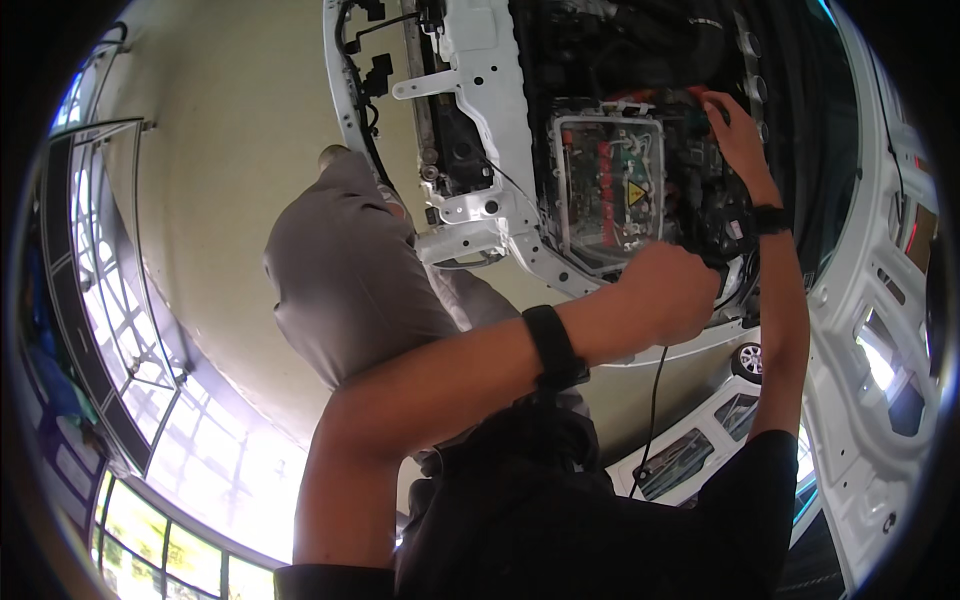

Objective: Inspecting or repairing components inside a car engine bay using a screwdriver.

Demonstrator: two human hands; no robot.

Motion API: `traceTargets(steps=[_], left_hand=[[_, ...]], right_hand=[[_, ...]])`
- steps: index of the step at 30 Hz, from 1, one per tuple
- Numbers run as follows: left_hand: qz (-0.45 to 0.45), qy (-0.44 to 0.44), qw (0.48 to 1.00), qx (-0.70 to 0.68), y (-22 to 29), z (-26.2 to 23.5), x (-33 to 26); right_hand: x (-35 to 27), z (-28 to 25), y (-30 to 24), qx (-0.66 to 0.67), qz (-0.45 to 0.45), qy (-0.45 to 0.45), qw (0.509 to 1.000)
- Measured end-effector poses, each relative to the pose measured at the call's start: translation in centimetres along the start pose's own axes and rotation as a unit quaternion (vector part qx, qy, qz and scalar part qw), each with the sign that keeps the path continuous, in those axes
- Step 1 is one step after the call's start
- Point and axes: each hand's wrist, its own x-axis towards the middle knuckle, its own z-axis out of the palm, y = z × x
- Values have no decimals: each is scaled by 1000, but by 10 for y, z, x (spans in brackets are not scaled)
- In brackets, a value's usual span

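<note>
A car's open engine bay fills the upper middle, with a clear-lidded electronics box (608,180) showing orange and green parts and a yellow warning sticker. My left hand (668,292) is a closed fist at the box's lower right corner, and a black cable (655,400) hangs down from it. My left wrist wears a black band. My right hand (738,135), also with a black wristband, reaches to the box's upper right corner. Its bent fingertips rest on a red and black part (700,96); whether they grip it is hidden.
Another person in grey trousers (350,270) stands left of the white car front frame (480,100). The raised white bonnet (880,330) curves along the right. A small model car (700,440) lies lower right. Large windows (150,450) line the left.
</note>
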Motion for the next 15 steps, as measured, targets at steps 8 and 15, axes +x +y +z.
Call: traceTargets(steps=[8, 15], left_hand=[[-17, -8, 1000, 2, -6, -6, -6], [-11, -40, 999, 11, -2, -9, -2]], right_hand=[[3, -2, 2, 19, 104, -23, 994], [-5, 2, 7, 20, -44, -28, 998]])
